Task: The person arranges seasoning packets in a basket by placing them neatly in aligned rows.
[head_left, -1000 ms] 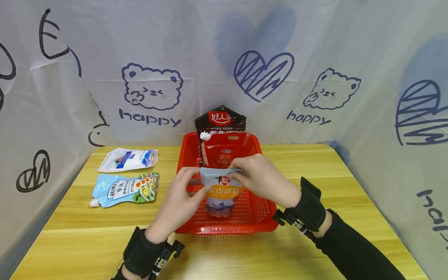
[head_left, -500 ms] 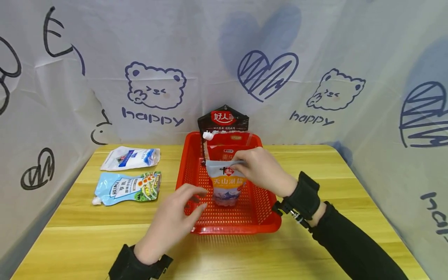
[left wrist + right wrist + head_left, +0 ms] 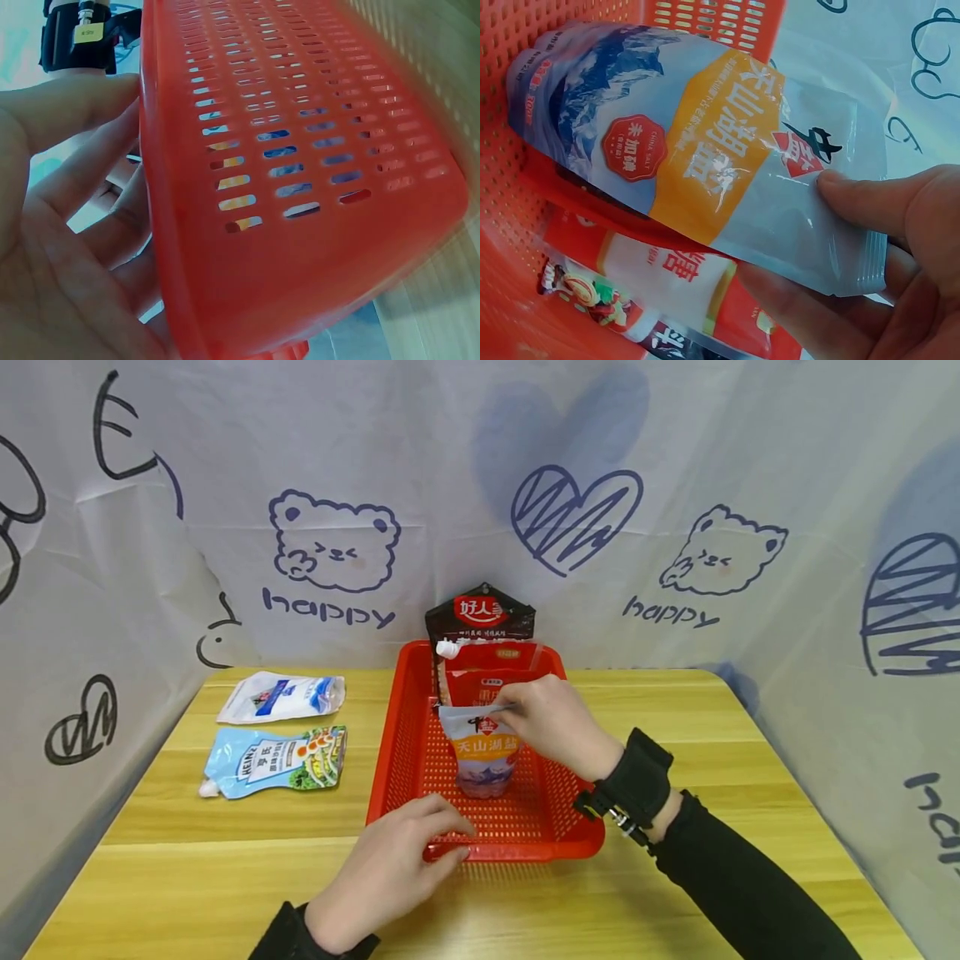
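Observation:
A salt bag (image 3: 486,764) with a white top, orange band and mountain picture stands upright in the red plastic basket (image 3: 525,851). My right hand (image 3: 553,725) pinches its top edge; in the right wrist view the thumb lies on the front of the salt bag (image 3: 705,150), with fingers behind. My left hand (image 3: 393,868) holds the basket's front rim, fingers over the inside and thumb outside. The left wrist view shows that hand (image 3: 67,217) at the rim of the slotted basket wall (image 3: 247,285), with the bag's colours showing through the slots.
Behind the salt bag, a red pouch (image 3: 468,689) with a white spout and a black pouch (image 3: 480,612) lean at the basket's back. Left of the basket, a blue Heinz pouch (image 3: 273,763) and a white bag (image 3: 281,697) lie on the wooden table (image 3: 675,760).
My left hand has let go of the salt bag's top and moved down to the basket's front rim. The bag has shifted slightly back, still pinched by my right hand.

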Available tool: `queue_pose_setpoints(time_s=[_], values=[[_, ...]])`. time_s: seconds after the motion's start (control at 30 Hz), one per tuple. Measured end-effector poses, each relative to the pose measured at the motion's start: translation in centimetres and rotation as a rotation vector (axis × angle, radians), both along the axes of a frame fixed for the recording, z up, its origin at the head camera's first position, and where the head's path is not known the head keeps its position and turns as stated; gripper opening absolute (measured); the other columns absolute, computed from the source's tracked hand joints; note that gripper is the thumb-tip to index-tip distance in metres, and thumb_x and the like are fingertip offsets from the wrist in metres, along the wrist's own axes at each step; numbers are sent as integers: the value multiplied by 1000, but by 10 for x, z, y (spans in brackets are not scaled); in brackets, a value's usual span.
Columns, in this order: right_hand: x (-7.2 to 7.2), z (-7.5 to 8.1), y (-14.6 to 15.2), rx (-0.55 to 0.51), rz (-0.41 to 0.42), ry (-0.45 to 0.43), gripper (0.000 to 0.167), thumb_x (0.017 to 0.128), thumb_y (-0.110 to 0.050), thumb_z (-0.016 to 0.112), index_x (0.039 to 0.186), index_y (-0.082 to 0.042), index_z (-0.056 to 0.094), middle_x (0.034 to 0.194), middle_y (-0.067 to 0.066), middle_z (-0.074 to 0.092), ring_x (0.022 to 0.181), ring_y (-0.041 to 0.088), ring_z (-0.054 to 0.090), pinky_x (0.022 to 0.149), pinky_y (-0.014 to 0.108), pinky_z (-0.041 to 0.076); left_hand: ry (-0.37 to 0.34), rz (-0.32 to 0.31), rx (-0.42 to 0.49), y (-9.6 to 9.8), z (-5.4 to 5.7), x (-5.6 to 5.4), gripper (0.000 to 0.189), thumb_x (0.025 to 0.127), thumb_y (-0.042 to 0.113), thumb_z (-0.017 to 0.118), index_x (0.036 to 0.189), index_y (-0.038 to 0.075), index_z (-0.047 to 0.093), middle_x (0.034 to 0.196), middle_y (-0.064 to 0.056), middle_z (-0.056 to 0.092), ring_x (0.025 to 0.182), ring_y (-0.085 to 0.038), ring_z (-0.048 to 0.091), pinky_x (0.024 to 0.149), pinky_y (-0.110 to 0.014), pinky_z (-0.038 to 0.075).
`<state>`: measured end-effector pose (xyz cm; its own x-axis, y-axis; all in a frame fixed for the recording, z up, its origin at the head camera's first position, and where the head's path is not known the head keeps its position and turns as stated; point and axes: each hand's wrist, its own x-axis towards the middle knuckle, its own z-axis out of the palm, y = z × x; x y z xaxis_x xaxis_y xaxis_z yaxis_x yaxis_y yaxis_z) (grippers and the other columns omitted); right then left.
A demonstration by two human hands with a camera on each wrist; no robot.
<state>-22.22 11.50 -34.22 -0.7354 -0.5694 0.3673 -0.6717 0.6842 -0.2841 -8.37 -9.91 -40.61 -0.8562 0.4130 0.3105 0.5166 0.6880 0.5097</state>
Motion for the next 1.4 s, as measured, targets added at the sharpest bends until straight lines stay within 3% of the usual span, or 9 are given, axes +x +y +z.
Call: queue_pose_setpoints(time_s=[0.37, 0.6, 0.9, 1.17, 1.4], values=[[-4, -5, 1, -29, -25, -69, 16, 90, -18, 84, 100, -7, 80, 92, 4, 78, 78, 15, 74, 74, 34, 62, -40, -44, 1, -1, 3, 0, 16, 87, 16, 83, 100, 24, 79, 98, 15, 65, 85, -3, 61, 68, -23, 52], [0, 2, 8, -49, -48, -188, 28, 93, -21, 81, 118, -9, 77, 107, 5, 77, 87, 18, 71, 80, 36, 62, -60, -58, 4, -2, 4, -2, 16, 88, 15, 83, 101, 24, 79, 98, 15, 65, 85, -2, 61, 68, -23, 52], [19, 6, 44, -234, -116, -204, 37, 95, -18, 77, 130, -6, 70, 122, 9, 73, 105, 27, 71, 85, 44, 62, -89, -73, -8, -3, 7, -4, 14, 90, 17, 82, 102, 24, 79, 99, 15, 65, 83, -3, 58, 68, -23, 50], [27, -17, 74, -371, -162, -219, 39, 96, -11, 75, 133, -5, 66, 134, 16, 67, 112, 37, 70, 81, 48, 63, -90, -79, -24, -5, 7, -5, 14, 90, 18, 82, 101, 25, 79, 98, 15, 66, 82, -4, 58, 66, -22, 48], [30, -51, 87, -367, -193, -230, 45, 95, -10, 75, 138, 0, 63, 143, 20, 60, 117, 39, 67, 78, 46, 63, -113, -99, -34, -7, 9, -7, 12, 92, 20, 81, 102, 25, 79, 102, 16, 68, 89, -5, 62, 72, -25, 52]])
